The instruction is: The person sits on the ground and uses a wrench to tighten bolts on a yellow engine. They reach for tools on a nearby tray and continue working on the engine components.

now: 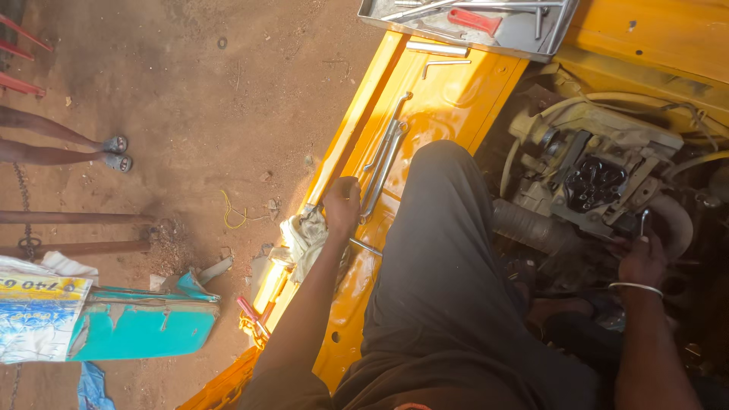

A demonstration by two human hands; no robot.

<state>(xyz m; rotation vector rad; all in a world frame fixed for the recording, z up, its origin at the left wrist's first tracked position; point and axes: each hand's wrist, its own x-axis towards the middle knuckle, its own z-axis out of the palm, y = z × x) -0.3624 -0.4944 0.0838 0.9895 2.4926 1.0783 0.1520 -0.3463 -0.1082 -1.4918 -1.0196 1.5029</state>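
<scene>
Crouching on the glossy yellow sheet-metal panel of the vehicle body, the person has both hands at work on either side of a bent knee in dark trousers. The right hand is down in the engine bay, its grip closed round the shank of a small L-shaped metal key whose short end pokes up just above the fingers; right beyond that grip sits the grimy beige engine casting with its black ribbed cover. The left hand is fisted on the panel's edge, its grip closed, touching a crumpled, dirty whitish rag just below it, though I cannot tell whether the cloth is actually pinched. Just past the left knuckles lie long bent steel bars, and farther on an open grey metal tool tray holds a red-handled tool. To my eye, doing this well means keeping the key seated squarely and fully before any turning, pulling with the wrist in line so it does not cam out, and letting the left hand stay planted as a brace, since the posture is low and the panel looks slick. Someone else's sandalled feet stand well off on the dirt floor.
</scene>
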